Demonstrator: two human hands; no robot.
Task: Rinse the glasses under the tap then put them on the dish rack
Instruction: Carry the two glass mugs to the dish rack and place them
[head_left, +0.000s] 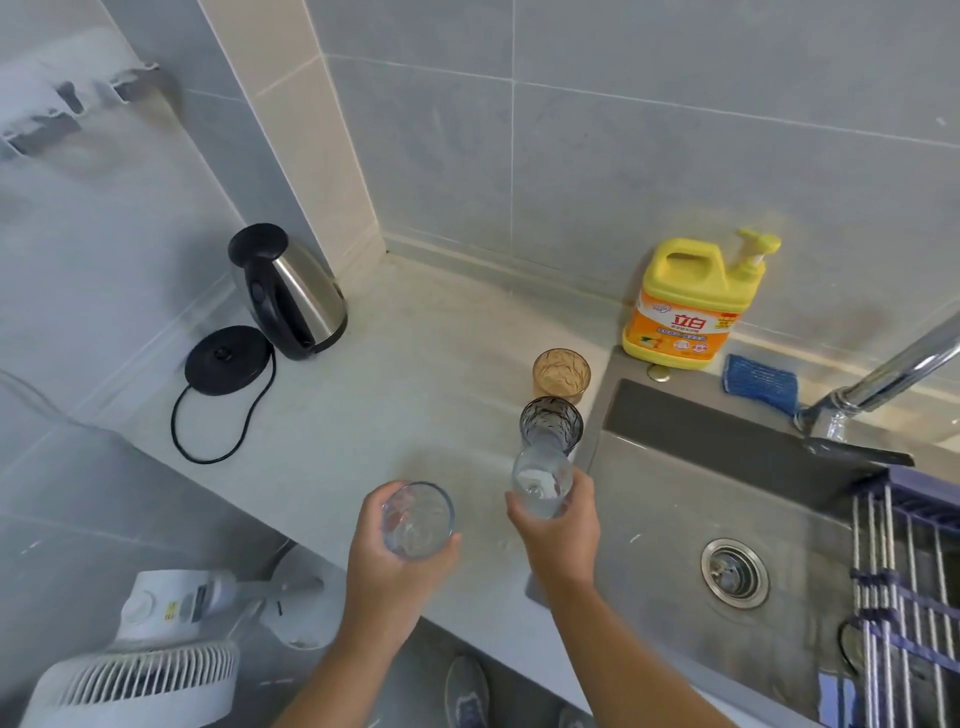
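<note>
My left hand (395, 566) grips a clear blue-tinted glass (417, 519) above the worktop's front edge. My right hand (558, 530) holds a second clear glass (541, 483) just left of the sink's rim. Two more glasses stand on the worktop beside the sink: a grey one (551, 423) right behind my right hand and an amber one (561, 373) farther back. The chrome tap (883, 379) reaches in from the right, with no water visible. A purple-framed wire dish rack (904, 582) lies across the sink's right part.
The grey sink (660, 519) has a steel drain (734, 571). A yellow detergent bottle (685, 306) and a blue sponge (759, 384) sit behind it. A steel kettle (291, 291) and its black base (228, 361) stand at the back left. A white fan (150, 670) is on the floor.
</note>
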